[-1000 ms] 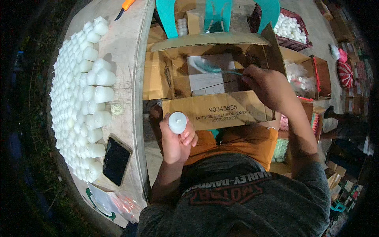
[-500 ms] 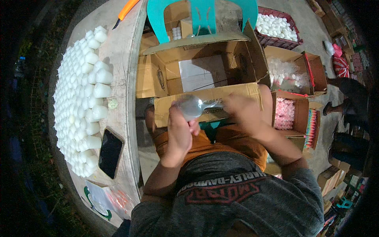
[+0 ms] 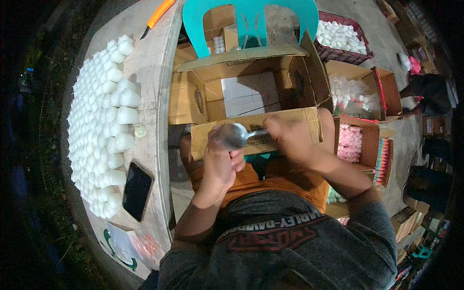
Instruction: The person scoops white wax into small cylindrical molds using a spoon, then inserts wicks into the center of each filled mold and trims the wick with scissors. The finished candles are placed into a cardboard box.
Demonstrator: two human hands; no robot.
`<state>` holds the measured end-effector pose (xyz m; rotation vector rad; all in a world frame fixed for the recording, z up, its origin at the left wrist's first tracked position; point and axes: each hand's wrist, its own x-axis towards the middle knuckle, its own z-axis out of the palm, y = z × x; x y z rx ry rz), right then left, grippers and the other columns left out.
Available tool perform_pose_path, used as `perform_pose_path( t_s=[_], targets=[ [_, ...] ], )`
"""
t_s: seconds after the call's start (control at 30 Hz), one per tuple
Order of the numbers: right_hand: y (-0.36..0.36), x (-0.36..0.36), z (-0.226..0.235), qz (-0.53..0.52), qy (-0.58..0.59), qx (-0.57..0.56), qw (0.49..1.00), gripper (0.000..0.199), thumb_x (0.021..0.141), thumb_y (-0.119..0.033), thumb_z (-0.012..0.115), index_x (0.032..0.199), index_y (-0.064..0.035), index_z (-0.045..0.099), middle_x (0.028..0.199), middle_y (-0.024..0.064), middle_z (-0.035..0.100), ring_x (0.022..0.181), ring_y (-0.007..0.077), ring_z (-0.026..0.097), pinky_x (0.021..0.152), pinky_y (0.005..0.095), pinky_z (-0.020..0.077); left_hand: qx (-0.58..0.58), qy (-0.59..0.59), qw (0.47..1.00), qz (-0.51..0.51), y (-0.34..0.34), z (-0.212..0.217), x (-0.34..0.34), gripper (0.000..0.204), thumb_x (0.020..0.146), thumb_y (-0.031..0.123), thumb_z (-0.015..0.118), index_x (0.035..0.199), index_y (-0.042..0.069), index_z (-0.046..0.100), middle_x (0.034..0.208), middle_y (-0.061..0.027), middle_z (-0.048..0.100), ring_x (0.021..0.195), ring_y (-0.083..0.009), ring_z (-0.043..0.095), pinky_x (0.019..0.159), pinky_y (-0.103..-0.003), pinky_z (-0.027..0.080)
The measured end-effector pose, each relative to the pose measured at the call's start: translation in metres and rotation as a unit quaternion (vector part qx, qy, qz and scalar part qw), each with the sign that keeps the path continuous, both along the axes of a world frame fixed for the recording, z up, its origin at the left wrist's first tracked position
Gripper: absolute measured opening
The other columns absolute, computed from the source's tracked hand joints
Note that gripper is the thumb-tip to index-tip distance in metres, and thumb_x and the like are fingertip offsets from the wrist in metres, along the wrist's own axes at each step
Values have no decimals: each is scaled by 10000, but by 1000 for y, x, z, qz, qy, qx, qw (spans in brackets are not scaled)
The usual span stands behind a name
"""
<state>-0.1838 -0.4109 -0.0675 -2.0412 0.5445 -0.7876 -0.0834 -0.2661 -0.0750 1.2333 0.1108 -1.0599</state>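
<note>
A rounded, shiny grey-white thing (image 3: 233,136), apparently in clear plastic film, is held above the front flap of a cardboard box. My left hand (image 3: 220,162) is closed around it. Its narrow end (image 3: 256,132) stretches rightward to my right hand (image 3: 290,137), which is closed there and smeared by motion; its fingertips are hard to see. Below and beyond both hands stands the open cardboard box (image 3: 208,87), with a white sheet (image 3: 251,94) lying inside it.
Many white cup-shaped pieces (image 3: 104,130) cover the table at left, beside a black phone (image 3: 137,191) and an orange cutter (image 3: 158,17). A teal chair (image 3: 251,24) stands beyond the box. At right are a crate of white pieces (image 3: 340,37) and a box of pink pieces (image 3: 349,143).
My right hand has shifted slightly left and is less blurred. My left hand keeps its hold on the shiny thing. The whole view has moved a little.
</note>
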Motion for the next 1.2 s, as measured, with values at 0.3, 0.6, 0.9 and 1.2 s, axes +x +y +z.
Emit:
perform_pose_path(
  t_s=[0.3,0.6,0.9,1.2],
  targets=[
    [0,0,-51,134,267,-171,939,125,767,-43,515,890,-62,523,780,156,579,813,311,599,675,395,480,22,-50,998,-17,-2,2,10,382,939,413,276,826,90,443,548,31,344,425,-71,299,384,-235,271],
    [-57,-30,-107,54,211,-115,969,286,712,55,531,982,-31,494,824,228,547,791,420,536,647,434,434,-93,-102,977,162,-32,-15,67,190,911,184,444,963,4,482,946,-123,543,827,-222,579,754,-329,510],
    [-32,-72,-111,70,222,8,972,261,732,29,555,951,-32,426,863,236,525,845,459,509,667,464,421,187,-622,739,-179,-53,-59,92,148,824,156,528,826,36,614,729,-93,612,675,-219,632,595,-331,496],
    [-45,-13,-89,111,487,74,863,170,792,-20,488,957,-11,449,917,243,589,817,427,584,646,493,468,442,-654,523,-323,-44,-259,92,460,906,261,394,1331,85,381,1398,-130,353,1259,-321,369,1068,-471,225]
  ],
)
